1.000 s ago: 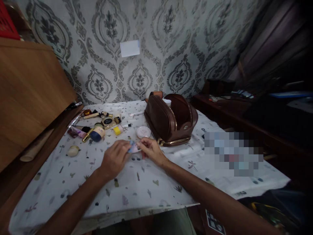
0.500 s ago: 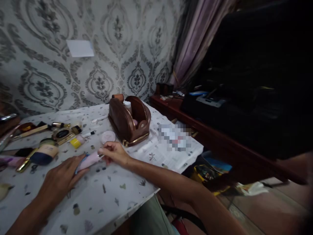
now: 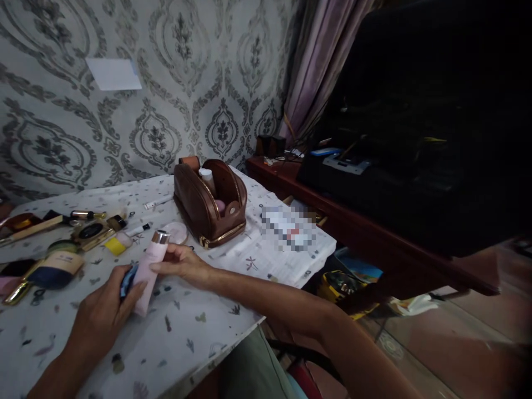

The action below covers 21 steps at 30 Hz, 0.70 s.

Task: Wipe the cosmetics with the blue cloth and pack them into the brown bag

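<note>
Between seven and eight o'clock from the brown leather makeup bag [image 3: 195, 208], a pink squeeze tube [image 3: 150, 266] leans with its silver cap [image 3: 160, 237] up; the left hand [image 3: 102, 313] pinches its lower part, plus a blue patterned item [image 3: 128, 281] too hidden to name; the right hand [image 3: 189, 268] grips below the cap; loosening the left could drop the blue item; swinging toward one o'clock might knock the round compact [image 3: 177, 231].

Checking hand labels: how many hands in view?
2: the left hand holds the pink tube near its lower end; the right hand holds it nearer the silver cap.
</note>
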Each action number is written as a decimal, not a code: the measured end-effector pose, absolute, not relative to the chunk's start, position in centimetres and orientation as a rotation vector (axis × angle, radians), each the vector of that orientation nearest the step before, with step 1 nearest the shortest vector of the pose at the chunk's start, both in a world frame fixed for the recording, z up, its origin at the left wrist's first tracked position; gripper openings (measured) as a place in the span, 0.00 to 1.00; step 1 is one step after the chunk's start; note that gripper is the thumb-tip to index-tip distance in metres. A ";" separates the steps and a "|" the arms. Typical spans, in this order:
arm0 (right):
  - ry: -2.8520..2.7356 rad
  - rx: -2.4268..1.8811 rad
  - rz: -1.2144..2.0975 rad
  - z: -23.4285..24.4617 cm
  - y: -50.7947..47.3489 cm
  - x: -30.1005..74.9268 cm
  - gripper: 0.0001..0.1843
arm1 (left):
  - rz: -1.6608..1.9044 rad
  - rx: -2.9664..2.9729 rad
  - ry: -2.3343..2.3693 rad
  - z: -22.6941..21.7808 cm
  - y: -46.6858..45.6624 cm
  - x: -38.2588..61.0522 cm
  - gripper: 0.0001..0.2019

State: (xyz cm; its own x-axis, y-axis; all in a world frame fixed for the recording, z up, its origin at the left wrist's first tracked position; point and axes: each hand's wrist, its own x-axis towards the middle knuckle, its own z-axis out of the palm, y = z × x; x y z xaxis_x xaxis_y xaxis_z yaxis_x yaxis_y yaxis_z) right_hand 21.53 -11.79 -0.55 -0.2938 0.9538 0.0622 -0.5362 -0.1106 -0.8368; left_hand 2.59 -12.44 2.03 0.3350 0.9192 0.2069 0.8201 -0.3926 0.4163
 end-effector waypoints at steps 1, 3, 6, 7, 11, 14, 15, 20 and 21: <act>-0.917 -0.613 1.655 -0.4 -11.8 21.6 0.31 | 0.638 2.348 1.631 2.2 -12.3 2.4 0.20; -0.869 -0.610 1.669 -0.3 -11.9 21.6 0.33 | 0.785 2.291 1.710 2.3 -12.3 2.1 0.20; -0.816 -0.644 1.699 -0.4 -12.0 21.5 0.34 | 1.103 2.365 1.481 1.8 -12.5 2.1 0.18; -0.790 -0.661 1.696 -0.5 -11.9 21.5 0.34 | 1.166 2.460 1.307 1.5 -12.7 2.2 0.18; -0.706 -0.694 1.676 -1.0 -11.8 21.5 0.32 | 1.039 2.835 0.722 0.3 -12.8 3.0 0.20; -0.669 -0.699 1.655 -1.0 -11.6 21.8 0.29 | 0.937 2.848 0.562 0.1 -12.7 3.1 0.19; -0.663 -0.697 1.647 -1.0 -11.5 21.8 0.28 | 0.928 2.802 0.533 0.2 -12.7 3.0 0.18; -0.730 -0.732 1.666 -0.6 -11.6 21.9 0.25 | 1.185 2.441 0.817 0.8 -12.0 2.0 0.12; -0.775 -0.751 1.701 -0.5 -11.7 22.0 0.24 | 1.293 2.333 0.946 1.0 -11.8 1.8 0.10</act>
State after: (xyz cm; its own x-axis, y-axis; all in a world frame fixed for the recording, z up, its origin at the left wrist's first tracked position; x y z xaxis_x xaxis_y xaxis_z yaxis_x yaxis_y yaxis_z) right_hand 21.96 -11.73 -0.51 -0.2307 0.9676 -0.1029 -0.5576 -0.2181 -0.8009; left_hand 1.85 -11.81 0.99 0.3745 0.6779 0.6326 0.3980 -0.7338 0.5506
